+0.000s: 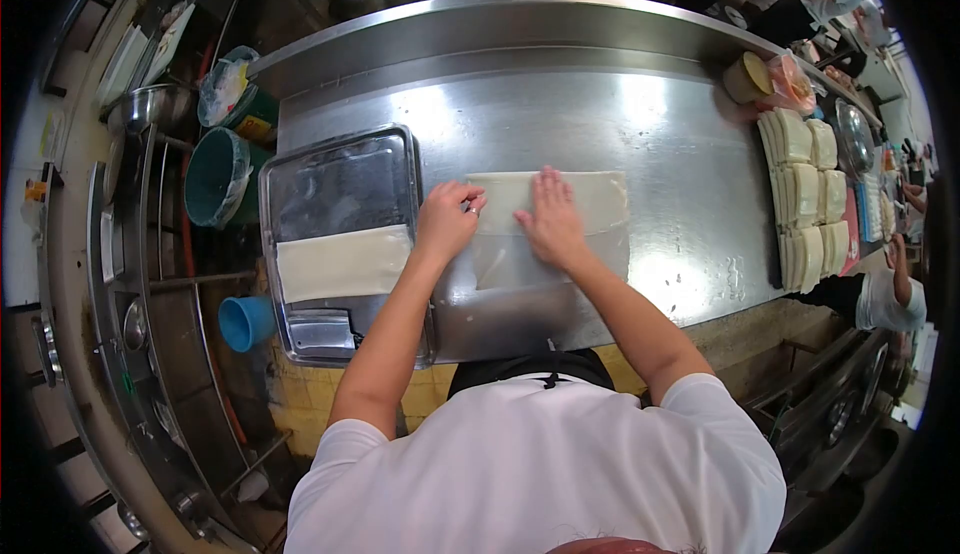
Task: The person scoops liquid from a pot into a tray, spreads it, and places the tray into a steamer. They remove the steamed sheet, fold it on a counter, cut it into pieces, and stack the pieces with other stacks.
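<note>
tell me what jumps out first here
A pale dough sheet lies on the steel table, the right hand flat on it and the left hand pinching its left edge. A second sheet sits in the tray at left; stacked folded dough lines the right end.

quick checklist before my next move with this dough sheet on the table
1. Dough sheet lies flat on the steel table: ok.
2. Right hand pressed flat on the sheet: ok.
3. Left hand grip on the sheet's left edge: cannot tell, curled fingers hide it.
4. Tray sits beside the sheet, second sheet inside it: ok.
5. Folded stacks stay apart from the sheet: ok.
</note>
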The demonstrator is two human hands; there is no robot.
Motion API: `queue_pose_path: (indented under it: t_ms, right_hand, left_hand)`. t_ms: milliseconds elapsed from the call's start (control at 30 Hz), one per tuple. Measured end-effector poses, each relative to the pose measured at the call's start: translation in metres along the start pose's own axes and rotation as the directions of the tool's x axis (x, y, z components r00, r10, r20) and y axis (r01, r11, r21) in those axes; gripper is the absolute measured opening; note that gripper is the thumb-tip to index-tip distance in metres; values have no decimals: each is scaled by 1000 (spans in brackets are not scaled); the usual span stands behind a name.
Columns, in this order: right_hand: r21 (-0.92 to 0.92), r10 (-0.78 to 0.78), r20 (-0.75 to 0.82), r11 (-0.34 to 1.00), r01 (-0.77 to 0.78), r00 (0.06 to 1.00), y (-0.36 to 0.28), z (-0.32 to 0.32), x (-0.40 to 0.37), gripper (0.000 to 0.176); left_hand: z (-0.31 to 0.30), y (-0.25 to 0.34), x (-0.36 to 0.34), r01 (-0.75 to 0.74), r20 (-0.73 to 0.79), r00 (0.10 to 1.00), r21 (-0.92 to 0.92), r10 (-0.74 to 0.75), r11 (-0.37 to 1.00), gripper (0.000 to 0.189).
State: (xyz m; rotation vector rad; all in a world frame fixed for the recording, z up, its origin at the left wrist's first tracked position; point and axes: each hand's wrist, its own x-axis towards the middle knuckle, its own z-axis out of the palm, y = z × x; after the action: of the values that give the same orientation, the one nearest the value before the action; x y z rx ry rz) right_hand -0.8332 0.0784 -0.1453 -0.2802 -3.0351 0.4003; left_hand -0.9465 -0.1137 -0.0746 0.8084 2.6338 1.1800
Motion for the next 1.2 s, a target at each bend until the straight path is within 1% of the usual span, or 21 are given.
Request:
queue_pose_path:
  t_ms: [67, 100, 167, 200, 267, 300, 367, 400, 500, 567, 600, 667, 767, 867, 933, 967, 1033, 1067, 1100, 1133, 1200]
  right_hand:
    - [20, -67, 21, 998, 67, 998, -39, 11, 16, 76]
    - [-37, -116, 60, 992, 119, 991, -55, 18, 24, 76]
    - [-147, -206, 145, 963, 227, 968, -76, 31, 36, 76]
    - [-102, -204, 154, 970, 221, 967, -78, 29, 37, 76]
    - [-17, -196, 171, 979, 202, 966, -79, 24, 38, 76]
    - [19, -164, 115, 986, 163, 980, -71, 23, 35, 75]
    - [90, -92, 6, 992, 91, 996, -35, 17, 19, 75]
    - [68, -35, 4, 997, 35, 999, -16, 7, 10, 75]
    - [8, 129, -28, 992, -129, 991, 54, -11, -16, 73]
    - [-110, 246, -27, 963, -247, 969, 97, -11, -23, 71]
    - [-100, 277, -27, 955, -279, 960, 105, -15, -23, 71]
    - [-79, 342, -27, 936, -343, 939, 119, -20, -21, 71]
    - [-104, 288, -130, 948, -302, 949, 95, -31, 6, 64]
    - [222, 259, 60, 938, -266, 964, 30, -71, 44, 54]
    - [449, 117, -17, 889, -97, 993, 7, -57, 63, 43]
    - [452, 47, 111, 887, -92, 993, 3, -55, 75, 41]
    - [460, -95, 355, 884, -85, 930, -1, -56, 97, 37]
    - [361, -71, 495, 923, -131, 866, 3, -61, 104, 37]
    - [253, -33, 621, 954, -160, 783, 11, -70, 108, 37]
    - [138, 18, 729, 975, -172, 684, 21, -76, 111, 37]
    - [-57, 122, 795, 990, -127, 594, 53, -80, 111, 38]
  left_hand:
    - [3, -2, 10, 3, -25, 1000, 34, -2, 999, 17]
    - [4, -3, 15, 4, -36, 999, 50, -2, 999, 18]
    - [4, -2, 26, 77, 19, 997, 17, -77, 997, 18]
    - [4, -4, 31, 113, 47, 993, 1, -113, 994, 18]
    - [16, -19, 37, 114, 63, 991, 62, -118, 992, 19]
    - [23, -26, 40, 111, 71, 991, 90, -117, 990, 20]
    - [29, -28, 46, 67, 138, 986, 193, -94, 979, 22]
    - [31, -28, 49, 43, 172, 981, 243, -86, 969, 23]
    - [29, -18, 62, 90, 300, 931, 361, -207, 928, 28]
    - [20, -6, 67, 29, 354, 916, 412, -189, 911, 29]
    - [18, -3, 69, -4, 381, 907, 435, -180, 901, 29]
    - [23, -6, 72, 32, 396, 896, 396, -202, 918, 29]
    - [29, -18, 73, 70, 387, 898, 340, -207, 938, 25]
    - [23, -13, 72, 83, 389, 900, 287, -196, 954, 21]
    - [10, 4, 69, 78, 400, 899, 252, -177, 965, 20]
    - [0, 16, 67, 68, 402, 901, 233, -160, 970, 21]
    - [-5, 21, 66, 73, 393, 908, 190, -144, 979, 20]
    - [-6, 20, 65, 89, 382, 912, 164, -146, 982, 19]
    - [-6, 19, 64, 104, 371, 917, 138, -148, 985, 18]
    - [-6, 15, 64, 128, 401, 902, 114, -164, 985, 18]
    - [-3, 0, 67, 178, 458, 869, 65, -188, 982, 19]
